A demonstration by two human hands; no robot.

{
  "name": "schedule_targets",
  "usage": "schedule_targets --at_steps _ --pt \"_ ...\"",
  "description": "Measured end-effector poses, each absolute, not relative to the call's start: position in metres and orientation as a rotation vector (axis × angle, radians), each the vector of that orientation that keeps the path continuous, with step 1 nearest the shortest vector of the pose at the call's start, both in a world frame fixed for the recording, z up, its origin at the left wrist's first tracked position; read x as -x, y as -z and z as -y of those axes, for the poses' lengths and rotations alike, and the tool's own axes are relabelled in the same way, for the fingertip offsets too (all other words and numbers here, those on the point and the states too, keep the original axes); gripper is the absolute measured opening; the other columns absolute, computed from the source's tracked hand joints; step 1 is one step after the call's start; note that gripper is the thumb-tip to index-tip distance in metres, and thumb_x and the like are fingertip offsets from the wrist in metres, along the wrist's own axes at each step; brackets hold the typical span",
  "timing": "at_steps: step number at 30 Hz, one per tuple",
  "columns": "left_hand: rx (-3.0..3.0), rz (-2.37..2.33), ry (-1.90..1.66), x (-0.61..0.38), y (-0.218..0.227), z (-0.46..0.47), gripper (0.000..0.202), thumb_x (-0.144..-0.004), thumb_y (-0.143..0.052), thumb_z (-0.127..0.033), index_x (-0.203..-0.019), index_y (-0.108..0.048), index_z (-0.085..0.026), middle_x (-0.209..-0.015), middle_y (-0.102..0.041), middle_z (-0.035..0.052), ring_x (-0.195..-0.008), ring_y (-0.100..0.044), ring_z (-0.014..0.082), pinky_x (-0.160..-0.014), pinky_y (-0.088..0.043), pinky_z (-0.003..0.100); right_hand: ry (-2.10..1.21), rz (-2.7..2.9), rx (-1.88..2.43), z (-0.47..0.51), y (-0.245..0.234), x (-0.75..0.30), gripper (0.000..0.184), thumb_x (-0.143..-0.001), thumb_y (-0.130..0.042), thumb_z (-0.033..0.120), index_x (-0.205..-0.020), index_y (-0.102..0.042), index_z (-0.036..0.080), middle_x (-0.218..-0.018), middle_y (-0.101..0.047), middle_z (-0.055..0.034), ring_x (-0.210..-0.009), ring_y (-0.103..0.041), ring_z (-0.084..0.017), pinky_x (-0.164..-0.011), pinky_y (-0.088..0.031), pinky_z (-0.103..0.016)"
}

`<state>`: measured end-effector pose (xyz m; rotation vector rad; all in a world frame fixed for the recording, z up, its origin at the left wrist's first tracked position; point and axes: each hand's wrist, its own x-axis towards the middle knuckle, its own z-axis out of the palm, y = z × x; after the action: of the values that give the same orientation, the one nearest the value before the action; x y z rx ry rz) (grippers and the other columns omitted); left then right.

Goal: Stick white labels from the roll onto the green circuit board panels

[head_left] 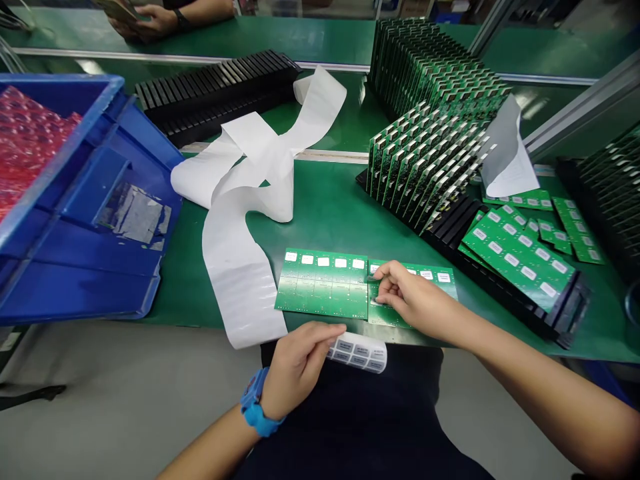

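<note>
My left hand (305, 360) is closed around a roll of printed labels (360, 353) at the table's front edge. White backing strip (235, 267) trails from near this hand across the table in loose loops. In front of me two green circuit boards lie side by side. The left board (323, 287) carries a row of white labels along its far edge. Over the near-left part of the right board (445, 283), my right hand (405, 293) has its thumb and forefinger pinched by the far-left corner. Whatever is in that pinch is too small to make out. White labels also show along this board's far edge.
On the left stands a blue bin (90, 200) with pink bubble wrap (30, 140). Black slotted racks (220, 93) lie behind. Upright boards (425, 160) fill racks at the right, beside labelled boards (520, 257) lying flat. Another person's hand (155, 23) holds a phone-like object across the table.
</note>
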<state>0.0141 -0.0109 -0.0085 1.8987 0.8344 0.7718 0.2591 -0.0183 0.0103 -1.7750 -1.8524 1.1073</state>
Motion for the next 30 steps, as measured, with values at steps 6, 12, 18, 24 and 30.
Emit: schedule_targets --at_steps 6,12,18,24,30 --pt "-1.735 -0.963 -0.657 -0.007 0.009 0.015 0.031 -0.083 -0.060 -0.022 -0.114 -0.058 -0.023 -0.098 -0.067 0.0059 -0.084 -0.064 0.0182 -0.071 -0.054 0.026 -0.643 2.101 1.811 0.031 -0.012 -0.249 0.013 -0.088 -0.042 0.014 -0.100 -0.044 0.021 -0.096 -0.055 -0.0077 -0.078 -0.056 -0.022 -0.063 -0.043 -0.034" --pt "-1.482 -1.164 -0.684 -0.007 0.013 0.021 0.043 -0.077 -0.066 -0.029 -0.118 -0.053 -0.022 -0.088 -0.066 0.0038 -0.075 -0.065 0.0174 -0.065 -0.056 0.026 -0.887 1.841 1.814 0.017 -0.020 -0.239 0.010 -0.090 -0.048 0.026 -0.085 -0.054 0.020 -0.088 -0.051 -0.0035 -0.067 -0.053 -0.015 -0.062 -0.043 -0.030" --pt "-1.238 -1.306 -0.740 -0.001 0.009 0.015 0.036 -0.072 -0.070 -0.034 -0.102 -0.059 -0.017 -0.072 -0.066 0.0006 -0.065 -0.064 0.0155 -0.057 -0.055 0.023 -0.973 1.910 1.900 0.002 -0.018 -0.232 0.017 -0.089 -0.049 0.022 -0.074 -0.057 0.020 -0.078 -0.053 -0.0013 -0.072 -0.053 -0.017 -0.064 -0.041 -0.030" --pt "-1.206 -1.298 -0.757 0.002 0.010 0.012 0.051 -0.072 -0.071 -0.035 -0.117 -0.054 -0.019 -0.087 -0.068 0.0035 -0.076 -0.066 0.0181 -0.062 -0.055 0.025 -0.689 2.154 1.923 0.012 -0.011 -0.221 0.014 -0.089 -0.049 0.016 -0.078 -0.057 0.017 -0.079 -0.051 -0.0047 -0.072 -0.050 -0.020 -0.064 -0.042 -0.031" --pt "-1.211 -1.305 -0.764 -0.005 0.006 0.009 0.050 -0.071 -0.071 -0.034 -0.116 -0.057 -0.018 -0.083 -0.068 0.0030 -0.073 -0.066 0.0179 -0.061 -0.055 0.025 0.096 2.249 2.004 0.032 -0.008 -0.214 0.030 -0.091 -0.050 0.026 -0.113 -0.053 0.007 -0.083 -0.050 -0.0124 -0.076 -0.048 -0.028 -0.064 -0.042 -0.039"
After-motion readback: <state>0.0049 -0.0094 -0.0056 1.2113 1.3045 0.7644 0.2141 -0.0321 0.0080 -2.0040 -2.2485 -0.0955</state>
